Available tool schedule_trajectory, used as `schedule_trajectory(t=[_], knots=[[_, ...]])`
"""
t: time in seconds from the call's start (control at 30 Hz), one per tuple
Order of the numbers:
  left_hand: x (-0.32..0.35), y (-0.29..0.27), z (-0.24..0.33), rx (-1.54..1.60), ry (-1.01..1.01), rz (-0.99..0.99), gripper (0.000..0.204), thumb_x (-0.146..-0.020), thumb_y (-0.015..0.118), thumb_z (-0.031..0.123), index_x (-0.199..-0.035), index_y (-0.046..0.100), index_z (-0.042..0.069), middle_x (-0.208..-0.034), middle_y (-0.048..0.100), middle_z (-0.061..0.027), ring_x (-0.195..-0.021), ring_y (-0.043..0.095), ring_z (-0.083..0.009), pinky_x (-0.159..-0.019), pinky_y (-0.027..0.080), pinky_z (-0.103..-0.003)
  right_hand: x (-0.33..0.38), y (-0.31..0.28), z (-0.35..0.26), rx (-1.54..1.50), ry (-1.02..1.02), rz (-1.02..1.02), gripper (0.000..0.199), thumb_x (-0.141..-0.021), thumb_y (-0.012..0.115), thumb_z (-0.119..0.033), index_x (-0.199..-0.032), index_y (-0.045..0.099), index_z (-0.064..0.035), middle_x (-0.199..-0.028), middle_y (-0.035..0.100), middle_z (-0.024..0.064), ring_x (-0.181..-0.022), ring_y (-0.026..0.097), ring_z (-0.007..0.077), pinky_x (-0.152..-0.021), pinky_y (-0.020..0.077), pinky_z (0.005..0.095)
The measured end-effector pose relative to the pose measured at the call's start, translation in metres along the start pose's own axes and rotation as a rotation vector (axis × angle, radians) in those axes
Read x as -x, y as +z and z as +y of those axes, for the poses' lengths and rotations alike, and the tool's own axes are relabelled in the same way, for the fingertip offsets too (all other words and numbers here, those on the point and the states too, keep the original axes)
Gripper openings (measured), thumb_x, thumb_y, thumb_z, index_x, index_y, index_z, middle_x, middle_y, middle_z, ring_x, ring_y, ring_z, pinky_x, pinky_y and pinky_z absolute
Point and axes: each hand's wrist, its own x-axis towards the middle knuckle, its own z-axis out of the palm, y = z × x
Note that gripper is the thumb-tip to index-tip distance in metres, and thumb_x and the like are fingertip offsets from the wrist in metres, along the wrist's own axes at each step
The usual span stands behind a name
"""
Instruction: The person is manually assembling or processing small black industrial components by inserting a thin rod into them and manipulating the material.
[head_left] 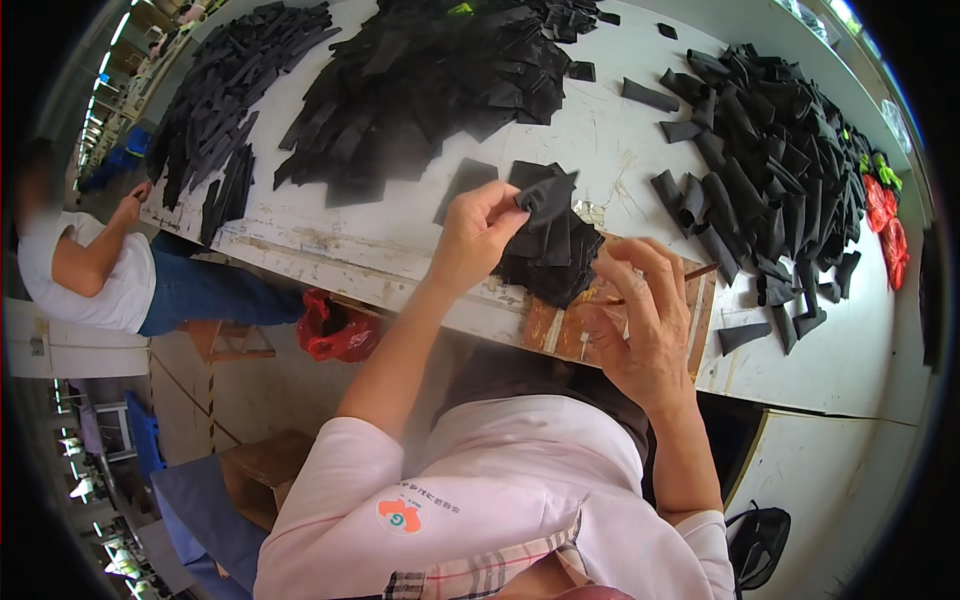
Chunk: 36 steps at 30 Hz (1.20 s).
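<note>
My left hand (480,232) pinches a small dark fabric piece (540,198), its near edge curled between thumb and fingers. Directly below it lies a loose stack of similar black fabric pieces (555,265), partly on a brown wooden board (575,338) at the table's front edge. To the right of the stack is my right hand (645,325), its fingers curved and the thumb apart from the index finger. A thin brown stick (704,271) runs through its fingers and sticks out on the right; how the fingers grip it is partly hidden.
Flat black pieces (430,90) heap up on the white table (610,150). Narrow dark strips (230,90) lie far left, rolled black tubes (760,150) on the right. A co-worker (100,250) stands at the left. A red bag (335,330) hangs below the table edge.
</note>
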Motion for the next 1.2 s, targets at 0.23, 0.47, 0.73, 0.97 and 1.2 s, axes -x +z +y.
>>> schedule_trajectory(t=[0.23,0.47,0.73,0.97,1.2], knots=[[0.055,0.009,0.021,0.651,-0.142,-0.423,0.008,-0.081,0.055,0.002,-0.089,0.055,-0.001,-0.080,0.057,-0.0013,-0.072,0.052,-0.0051,-0.064,0.043,-0.019,0.006,-0.009,0.014,-0.968,0.719,-0.355,0.019,-0.069,0.070,-0.011,-0.075,0.057,0.0009,-0.062,0.053,0.0022,-0.058,0.049,0.0093,-0.057,0.0410,0.0230],[0.060,0.027,0.013,0.876,-0.433,-0.302,0.025,-0.087,0.049,0.020,-0.095,0.056,-0.002,-0.084,0.059,-0.0061,-0.072,0.057,-0.0109,-0.066,0.046,-0.022,0.031,-0.012,0.020,-0.827,0.677,-0.278,0.017,-0.073,0.066,-0.012,-0.070,0.055,0.0016,-0.059,0.049,-0.0001,-0.058,0.042,0.0073,-0.054,0.0365,0.0222],[0.045,0.021,0.031,0.581,-0.458,-0.514,0.028,-0.085,0.053,0.025,-0.091,0.058,-0.002,-0.078,0.060,-0.0058,-0.067,0.056,-0.0107,-0.059,0.045,-0.021,0.041,-0.023,0.024,-0.729,0.567,-0.305,0.016,-0.076,0.063,-0.014,-0.072,0.057,0.0001,-0.062,0.050,-0.0019,-0.058,0.043,0.0057,-0.052,0.0346,0.0203],[0.043,0.022,0.038,0.508,-0.459,-0.613,0.018,-0.080,0.059,0.015,-0.084,0.059,-0.002,-0.070,0.058,-0.0034,-0.062,0.053,-0.0084,-0.055,0.043,-0.021,0.044,-0.021,0.025,-0.667,0.498,-0.322,0.015,-0.076,0.064,-0.012,-0.071,0.056,-0.0004,-0.066,0.051,-0.0007,-0.060,0.043,0.0058,-0.054,0.0357,0.0206],[0.052,0.031,0.034,0.307,-0.280,-0.555,0.011,-0.080,0.059,0.008,-0.085,0.060,-0.002,-0.069,0.058,-0.0018,-0.060,0.053,-0.0056,-0.055,0.045,-0.018,0.049,-0.016,0.026,-0.926,0.711,-0.404,0.016,-0.071,0.068,-0.012,-0.072,0.057,-0.0008,-0.063,0.049,-0.0013,-0.059,0.043,0.0057,-0.053,0.0356,0.0208]])
